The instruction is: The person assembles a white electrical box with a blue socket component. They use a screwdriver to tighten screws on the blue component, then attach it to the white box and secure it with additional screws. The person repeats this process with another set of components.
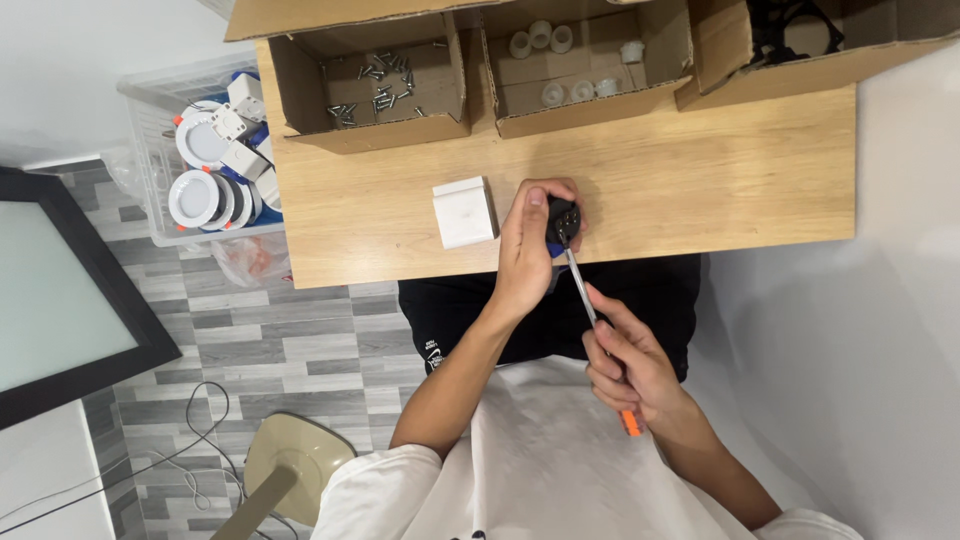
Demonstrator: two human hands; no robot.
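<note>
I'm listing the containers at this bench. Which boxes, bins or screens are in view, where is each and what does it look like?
Open brown cardboard box of metal screws: table's far left.
Open brown cardboard box of small white round parts: far middle.
Open brown cardboard box of black parts: far right.
Small white square box: mid-table, beside the left hand.
Clear plastic bin of round white lamps: floor, left.
Black-framed pale panel: far left; whether it is a screen is unclear.

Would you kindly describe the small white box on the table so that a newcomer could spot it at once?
Start at the wooden table with three open cardboard boxes along its far edge. The white box lies alone on the bare wood nearer the front edge, just beside the left hand. It is the only closed, plain white, squarish thing on the tabletop.
</note>
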